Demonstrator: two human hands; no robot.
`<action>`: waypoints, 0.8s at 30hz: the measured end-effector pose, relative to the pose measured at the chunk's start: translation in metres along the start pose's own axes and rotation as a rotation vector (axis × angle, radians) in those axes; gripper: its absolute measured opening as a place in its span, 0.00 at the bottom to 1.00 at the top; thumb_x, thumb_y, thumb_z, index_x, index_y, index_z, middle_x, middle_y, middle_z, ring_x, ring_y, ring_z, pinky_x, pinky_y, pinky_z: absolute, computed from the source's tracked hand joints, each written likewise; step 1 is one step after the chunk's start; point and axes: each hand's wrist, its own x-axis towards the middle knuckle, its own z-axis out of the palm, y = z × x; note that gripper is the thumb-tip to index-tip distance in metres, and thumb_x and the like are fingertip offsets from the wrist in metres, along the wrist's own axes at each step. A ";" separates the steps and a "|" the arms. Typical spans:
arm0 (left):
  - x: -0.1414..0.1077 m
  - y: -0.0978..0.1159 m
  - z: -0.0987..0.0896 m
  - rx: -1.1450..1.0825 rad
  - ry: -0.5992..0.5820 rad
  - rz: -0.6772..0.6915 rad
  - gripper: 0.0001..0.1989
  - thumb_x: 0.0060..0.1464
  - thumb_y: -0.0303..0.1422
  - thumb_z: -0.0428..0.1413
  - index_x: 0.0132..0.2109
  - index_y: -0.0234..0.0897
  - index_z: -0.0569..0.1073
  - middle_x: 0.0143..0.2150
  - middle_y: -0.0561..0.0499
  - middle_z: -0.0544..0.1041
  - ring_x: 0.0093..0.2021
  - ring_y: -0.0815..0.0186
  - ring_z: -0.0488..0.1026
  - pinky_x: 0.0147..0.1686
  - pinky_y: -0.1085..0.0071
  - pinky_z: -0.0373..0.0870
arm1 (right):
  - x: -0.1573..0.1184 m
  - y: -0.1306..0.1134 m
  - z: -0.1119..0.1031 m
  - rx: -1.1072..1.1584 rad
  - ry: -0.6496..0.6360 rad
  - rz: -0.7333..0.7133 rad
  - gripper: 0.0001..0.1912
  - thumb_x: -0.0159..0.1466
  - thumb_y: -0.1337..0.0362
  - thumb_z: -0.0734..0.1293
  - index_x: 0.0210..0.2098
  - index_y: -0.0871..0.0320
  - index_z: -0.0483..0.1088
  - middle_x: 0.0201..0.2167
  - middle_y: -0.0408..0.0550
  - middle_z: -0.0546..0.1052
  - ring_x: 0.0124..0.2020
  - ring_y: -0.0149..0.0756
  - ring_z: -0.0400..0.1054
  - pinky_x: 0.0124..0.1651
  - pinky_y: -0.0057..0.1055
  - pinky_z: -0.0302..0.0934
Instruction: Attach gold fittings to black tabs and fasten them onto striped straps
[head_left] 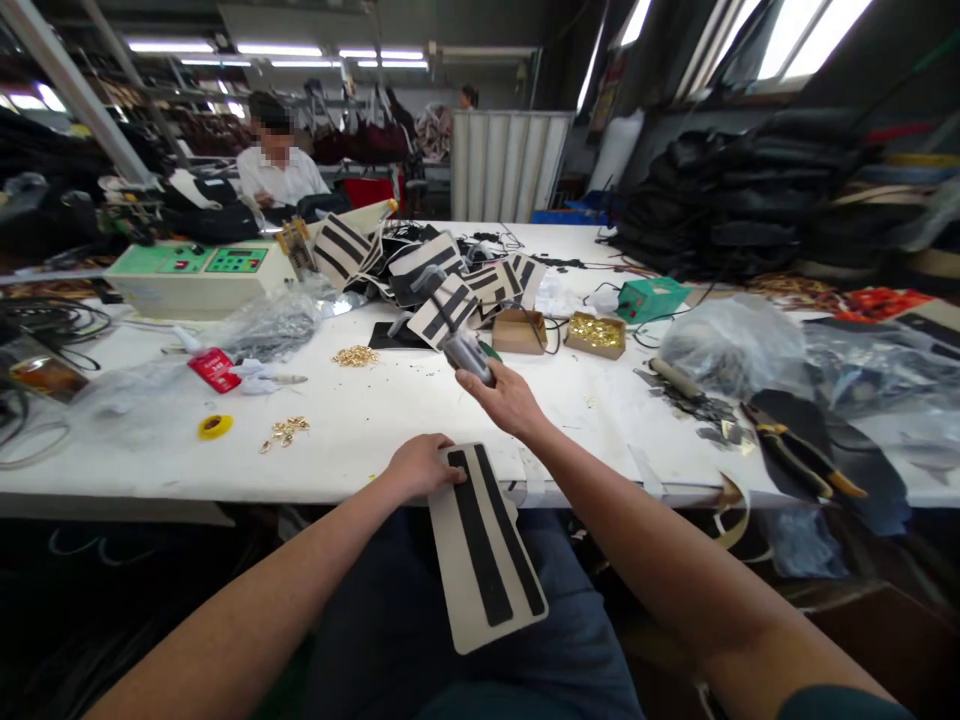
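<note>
My left hand (pixel 424 467) grips the top edge of a beige panel with two black strips (pixel 487 560), its thumb on the face. The panel hangs over my lap at the table's front edge. Above the table, my right hand (pixel 504 395) is closed around a grey metallic tool (pixel 469 357), slightly blurred. Behind the tool lies a heap of similar striped panels (pixel 442 310). An open cardboard box (pixel 519 331) and a box of gold-coloured pieces (pixel 595 334) stand just beyond my right hand.
Gold rings (pixel 285 432), yellow tape (pixel 215 427) and a red bottle (pixel 216 369) lie left on the white table (pixel 360 470). Pliers (pixel 806 455) and plastic bags (pixel 731 345) lie right. A green-topped machine (pixel 199 275) stands back left. A person in white (pixel 281 175) sits beyond.
</note>
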 end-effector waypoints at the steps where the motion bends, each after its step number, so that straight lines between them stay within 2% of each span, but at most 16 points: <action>1: -0.002 0.002 -0.003 -0.042 -0.032 -0.018 0.16 0.41 0.39 0.70 0.38 0.39 0.80 0.37 0.48 0.84 0.40 0.52 0.81 0.40 0.61 0.75 | 0.002 0.008 -0.004 -0.176 -0.035 0.014 0.27 0.69 0.37 0.62 0.42 0.55 0.73 0.36 0.49 0.80 0.36 0.41 0.73 0.36 0.31 0.63; 3: -0.010 0.005 -0.007 -0.130 -0.074 -0.047 0.12 0.42 0.39 0.68 0.35 0.39 0.79 0.32 0.52 0.83 0.35 0.55 0.80 0.35 0.65 0.74 | 0.005 0.027 -0.008 -0.389 -0.099 0.051 0.22 0.71 0.44 0.63 0.47 0.55 0.74 0.43 0.53 0.81 0.41 0.44 0.74 0.41 0.34 0.63; 6: -0.035 0.006 -0.010 -0.261 -0.079 -0.096 0.11 0.47 0.40 0.66 0.35 0.39 0.77 0.31 0.54 0.82 0.35 0.57 0.80 0.32 0.67 0.74 | 0.005 0.052 -0.008 -0.432 -0.104 0.073 0.17 0.67 0.53 0.69 0.50 0.57 0.77 0.49 0.58 0.80 0.48 0.49 0.74 0.49 0.39 0.64; 8: -0.057 0.001 -0.012 -0.342 -0.057 -0.138 0.14 0.51 0.42 0.64 0.40 0.39 0.77 0.34 0.53 0.83 0.35 0.57 0.81 0.33 0.66 0.76 | 0.000 0.060 -0.009 -0.434 -0.088 0.072 0.20 0.65 0.56 0.72 0.53 0.58 0.77 0.53 0.61 0.78 0.54 0.54 0.71 0.56 0.44 0.62; 10: -0.079 -0.008 -0.014 -0.501 0.000 -0.201 0.18 0.54 0.45 0.64 0.45 0.39 0.75 0.37 0.52 0.84 0.36 0.58 0.82 0.36 0.65 0.78 | -0.012 0.058 -0.013 -0.424 -0.061 0.054 0.23 0.65 0.56 0.72 0.57 0.59 0.76 0.57 0.61 0.76 0.60 0.55 0.68 0.62 0.46 0.60; 12: -0.099 -0.020 -0.016 -0.825 0.151 -0.294 0.23 0.50 0.45 0.68 0.48 0.38 0.75 0.37 0.51 0.84 0.35 0.59 0.82 0.38 0.64 0.80 | -0.034 0.050 -0.017 -0.291 -0.059 0.027 0.23 0.68 0.52 0.69 0.59 0.57 0.75 0.58 0.58 0.77 0.59 0.51 0.69 0.62 0.44 0.61; 13: -0.108 -0.025 -0.017 -0.970 0.249 -0.328 0.25 0.48 0.44 0.71 0.49 0.38 0.74 0.38 0.51 0.84 0.36 0.60 0.82 0.39 0.64 0.80 | -0.048 0.044 -0.018 -0.143 -0.080 0.019 0.23 0.70 0.50 0.68 0.58 0.57 0.75 0.55 0.56 0.79 0.56 0.48 0.72 0.60 0.42 0.64; 15: -0.124 -0.036 -0.016 -1.173 0.443 -0.379 0.29 0.43 0.41 0.75 0.50 0.38 0.74 0.41 0.49 0.85 0.38 0.61 0.82 0.41 0.65 0.81 | -0.079 0.034 -0.016 0.199 -0.235 0.064 0.25 0.71 0.44 0.65 0.58 0.54 0.76 0.51 0.52 0.81 0.52 0.47 0.75 0.55 0.41 0.67; 17: -0.137 -0.044 -0.010 -1.276 0.582 -0.420 0.31 0.40 0.39 0.76 0.50 0.39 0.75 0.43 0.48 0.85 0.39 0.60 0.83 0.40 0.65 0.81 | -0.105 0.026 -0.007 0.387 -0.347 0.124 0.28 0.67 0.42 0.69 0.58 0.54 0.76 0.46 0.50 0.82 0.48 0.47 0.76 0.50 0.41 0.69; 19: -0.148 -0.052 -0.001 -1.329 0.636 -0.450 0.32 0.39 0.39 0.76 0.51 0.39 0.74 0.44 0.48 0.85 0.39 0.60 0.83 0.39 0.65 0.82 | -0.121 0.017 0.005 0.531 -0.346 0.215 0.31 0.62 0.45 0.74 0.59 0.54 0.73 0.43 0.49 0.82 0.45 0.46 0.76 0.47 0.39 0.71; 21: -0.156 -0.061 0.009 -1.307 0.634 -0.463 0.31 0.41 0.42 0.75 0.50 0.38 0.74 0.43 0.47 0.84 0.42 0.57 0.83 0.42 0.61 0.82 | -0.126 0.006 0.014 0.622 -0.305 0.271 0.30 0.62 0.49 0.75 0.59 0.54 0.71 0.42 0.47 0.82 0.43 0.44 0.76 0.45 0.37 0.71; 22: -0.160 -0.065 0.012 -1.246 0.644 -0.460 0.30 0.43 0.43 0.74 0.49 0.37 0.74 0.44 0.45 0.84 0.44 0.55 0.83 0.45 0.58 0.81 | -0.125 -0.001 0.017 0.620 -0.291 0.264 0.28 0.63 0.50 0.74 0.58 0.54 0.71 0.41 0.47 0.82 0.42 0.42 0.76 0.44 0.36 0.71; 24: -0.167 -0.072 0.014 -0.997 0.725 -0.447 0.30 0.44 0.44 0.73 0.51 0.36 0.74 0.49 0.41 0.82 0.51 0.50 0.81 0.53 0.51 0.79 | -0.118 -0.017 0.018 0.503 -0.294 0.160 0.21 0.65 0.55 0.73 0.55 0.53 0.73 0.41 0.46 0.82 0.41 0.40 0.76 0.43 0.34 0.70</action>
